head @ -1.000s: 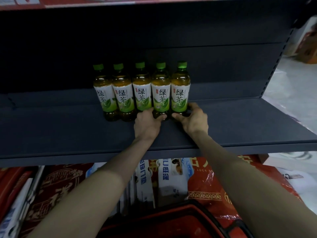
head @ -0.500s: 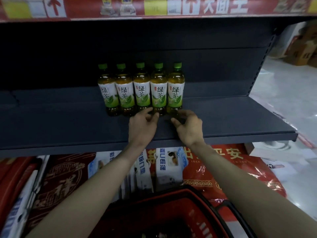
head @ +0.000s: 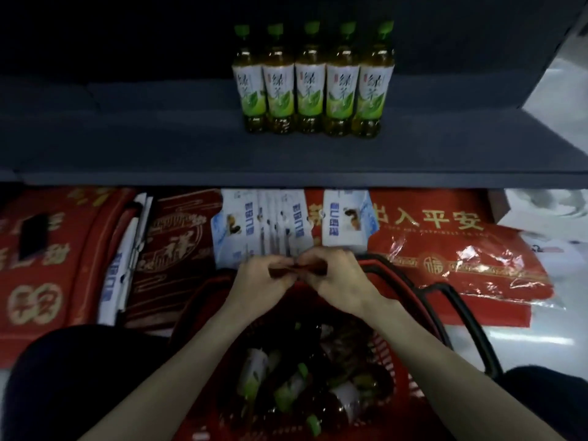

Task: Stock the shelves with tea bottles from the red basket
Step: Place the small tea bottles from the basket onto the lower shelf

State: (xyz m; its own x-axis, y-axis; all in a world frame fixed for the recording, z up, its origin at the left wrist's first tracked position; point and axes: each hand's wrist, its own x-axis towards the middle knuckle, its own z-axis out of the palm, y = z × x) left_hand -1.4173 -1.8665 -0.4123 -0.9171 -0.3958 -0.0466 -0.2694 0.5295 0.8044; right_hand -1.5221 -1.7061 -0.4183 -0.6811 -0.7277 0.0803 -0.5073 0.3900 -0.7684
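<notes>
Dark grey shelf (head: pixel 159 148) spans the far half of the view, with a row of five green tea bottles (head: pixel 313 81) standing upright, touching side by side, labels facing out, right of centre and towards the back. Below the shelf edge lie red printed bags (head: pixel 445 249) and blue-white packets (head: pixel 264 224), unrelated. Red basket (head: pixel 423 300) sits near, between the person's knees, black handles folded out, still holding several tea bottles in the basket (head: pixel 286 386) lying jumbled on their sides, green caps pointing different ways. Left hand (head: pixel 257 278) and right hand (head: pixel 337 275) hover together above the far rim of the basket, fingertips touching each other, curled; no bottle in either, though something small pinched between them can't be ruled out, too blurred. Handling guess: full plastic bottles, moderately heavy, fairly stiff but smooth and maybe slippery on the label wrap, will roll when lying. Best hold is around the mid body or just under the shoulder, lifting cap-end up, one per hand, then stand beside the row.
</notes>
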